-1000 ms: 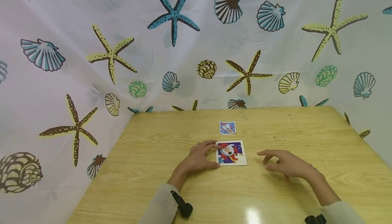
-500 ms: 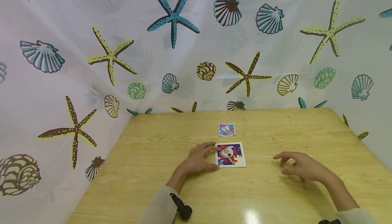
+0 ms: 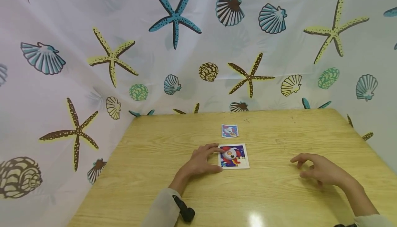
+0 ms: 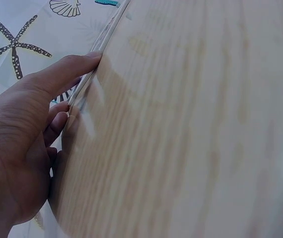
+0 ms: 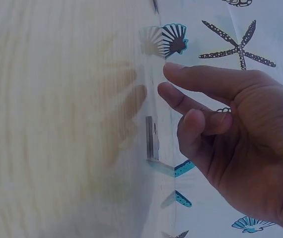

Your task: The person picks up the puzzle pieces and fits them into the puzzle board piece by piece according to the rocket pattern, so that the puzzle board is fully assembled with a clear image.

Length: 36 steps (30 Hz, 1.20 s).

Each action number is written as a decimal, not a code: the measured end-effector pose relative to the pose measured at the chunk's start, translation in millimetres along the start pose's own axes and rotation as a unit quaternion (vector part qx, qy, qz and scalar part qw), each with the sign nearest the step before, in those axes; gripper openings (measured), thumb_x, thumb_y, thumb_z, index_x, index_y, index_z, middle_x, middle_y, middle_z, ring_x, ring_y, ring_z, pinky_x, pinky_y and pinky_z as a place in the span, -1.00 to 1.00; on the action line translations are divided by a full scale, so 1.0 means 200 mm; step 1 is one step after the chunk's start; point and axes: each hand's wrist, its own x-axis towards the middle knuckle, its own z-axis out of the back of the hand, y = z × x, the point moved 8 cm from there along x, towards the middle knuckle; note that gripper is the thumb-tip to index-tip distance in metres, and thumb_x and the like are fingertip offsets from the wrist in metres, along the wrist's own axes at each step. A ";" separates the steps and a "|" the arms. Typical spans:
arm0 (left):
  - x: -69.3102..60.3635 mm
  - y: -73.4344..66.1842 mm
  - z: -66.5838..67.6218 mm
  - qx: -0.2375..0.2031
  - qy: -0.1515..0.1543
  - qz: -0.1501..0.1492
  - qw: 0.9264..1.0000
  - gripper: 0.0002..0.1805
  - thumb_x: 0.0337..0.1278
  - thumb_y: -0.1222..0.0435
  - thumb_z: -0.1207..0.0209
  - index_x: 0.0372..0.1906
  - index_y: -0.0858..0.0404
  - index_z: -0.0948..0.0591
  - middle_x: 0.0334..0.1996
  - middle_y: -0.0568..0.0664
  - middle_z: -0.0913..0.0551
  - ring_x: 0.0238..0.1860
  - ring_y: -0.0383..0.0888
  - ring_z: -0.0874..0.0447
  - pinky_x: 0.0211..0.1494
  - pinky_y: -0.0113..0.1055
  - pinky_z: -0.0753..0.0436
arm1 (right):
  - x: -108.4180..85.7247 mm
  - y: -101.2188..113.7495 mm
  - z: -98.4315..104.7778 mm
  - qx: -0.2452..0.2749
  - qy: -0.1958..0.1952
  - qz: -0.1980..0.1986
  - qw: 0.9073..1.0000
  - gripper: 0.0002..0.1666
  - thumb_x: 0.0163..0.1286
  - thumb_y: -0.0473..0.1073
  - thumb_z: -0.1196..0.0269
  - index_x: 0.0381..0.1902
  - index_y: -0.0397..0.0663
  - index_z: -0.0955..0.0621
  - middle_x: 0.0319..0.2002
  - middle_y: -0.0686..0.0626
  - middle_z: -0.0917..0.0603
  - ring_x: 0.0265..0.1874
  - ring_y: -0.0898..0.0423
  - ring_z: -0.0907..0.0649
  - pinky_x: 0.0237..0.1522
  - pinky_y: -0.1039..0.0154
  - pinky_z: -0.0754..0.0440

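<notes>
A small square jigsaw puzzle (image 3: pixel 234 157) with a white border and a red, white and purple picture lies flat on the table. My left hand (image 3: pixel 201 160) holds its left side, thumb at the near left corner and fingers at the far left, one fingertip on the picture. In the left wrist view that hand (image 4: pixel 27 119) pinches a thin pale edge. Well to the right, my right hand (image 3: pixel 322 170) hovers over the table with loosely bent fingers and nothing in them. The right wrist view shows this hand (image 5: pixel 231 134) just above the shiny tabletop.
Behind the puzzle lies a smaller picture card (image 3: pixel 230 131) with a similar picture and slightly raised corners. The wooden table (image 3: pixel 149 141) ends at a white curtain (image 3: pixel 192 58) printed with starfish and shells. Black camera mounts (image 3: pixel 186 213) sit at the sleeves.
My right hand has moved to the right, away from the puzzle, its fingers still loosely bent. The left hand and the puzzle have stayed in place; the view shifted slightly.
</notes>
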 end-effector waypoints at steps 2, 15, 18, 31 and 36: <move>0.00 0.00 0.00 -0.005 0.000 0.001 1.000 -0.29 0.10 -0.09 -0.45 0.40 -0.16 -0.56 0.59 -0.09 -0.26 0.60 0.17 -0.06 0.55 0.30 0.08 | -0.02 -0.02 0.02 0.001 -0.005 -0.007 1.000 -0.45 0.43 -0.35 -0.32 0.33 -0.37 -0.50 0.10 -0.36 -0.53 -0.72 0.26 -0.36 -0.72 0.27 -0.50; 0.00 -0.01 -0.02 0.003 0.000 -0.009 1.000 -0.29 0.09 -0.11 -0.46 0.40 -0.19 -0.56 0.59 -0.10 -0.25 0.61 0.17 -0.06 0.53 0.32 0.04 | -0.10 -0.14 0.12 -0.039 -0.050 -0.070 0.996 -0.45 0.29 -0.37 -0.42 0.24 -0.33 -0.59 0.02 -0.35 -0.54 -0.74 0.21 -0.32 -0.72 0.25 -0.48; 0.01 -0.01 -0.01 0.008 -0.003 -0.006 1.000 -0.29 0.09 -0.10 -0.45 0.40 -0.19 -0.56 0.59 -0.10 -0.25 0.61 0.18 -0.07 0.53 0.31 0.04 | -0.11 -0.15 0.14 -0.041 -0.056 -0.074 0.995 -0.46 0.28 -0.39 -0.42 0.22 -0.34 -0.59 0.03 -0.38 -0.54 -0.78 0.22 -0.31 -0.73 0.26 -0.48; 0.01 0.01 -0.01 0.007 -0.004 0.001 1.000 -0.29 0.09 -0.10 -0.46 0.39 -0.24 -0.55 0.60 -0.13 -0.23 0.62 0.15 -0.04 0.54 0.34 0.10 | -0.11 -0.15 0.14 -0.035 -0.070 -0.108 0.991 -0.60 0.28 -0.49 -0.34 0.09 -0.28 -0.62 -0.11 -0.22 -0.55 -0.77 0.21 -0.30 -0.73 0.28 -0.43; 0.00 0.01 -0.01 0.001 -0.003 -0.003 1.000 -0.28 0.08 -0.10 -0.46 0.40 -0.21 -0.55 0.60 -0.13 -0.25 0.61 0.15 -0.06 0.54 0.31 0.06 | -0.11 -0.16 0.12 -0.026 -0.068 -0.118 0.990 -0.56 0.25 -0.46 -0.37 0.11 -0.26 -0.63 -0.08 -0.20 -0.54 -0.75 0.21 -0.30 -0.72 0.29 -0.43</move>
